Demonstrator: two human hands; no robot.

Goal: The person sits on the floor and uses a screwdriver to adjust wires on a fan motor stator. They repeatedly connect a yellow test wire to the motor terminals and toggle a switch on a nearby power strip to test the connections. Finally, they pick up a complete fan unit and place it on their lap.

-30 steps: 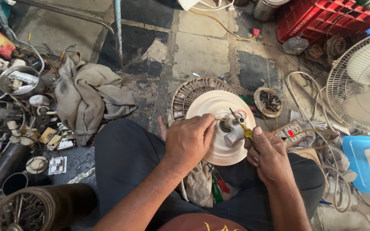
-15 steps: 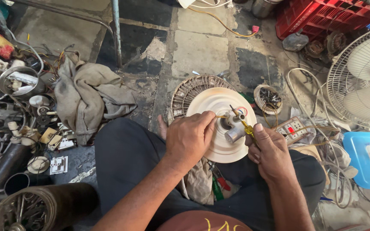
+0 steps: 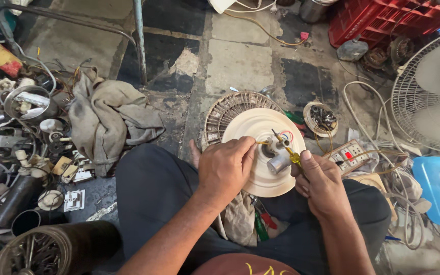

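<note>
One cream disc, one yellow screwdriver

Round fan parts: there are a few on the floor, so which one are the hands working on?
The cream disc on the lap. The left hand steadies its hub; the right hand holds a yellow screwdriver to it. The ribbed plate behind and the wire grille lie untouched.

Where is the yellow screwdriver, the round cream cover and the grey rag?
yellow screwdriver (image 3: 295, 158), head view, on its see-through yellow handle.
round cream cover (image 3: 254, 128), head view, on its bare upper left face.
grey rag (image 3: 109, 118), head view, on its crumpled middle.
</note>
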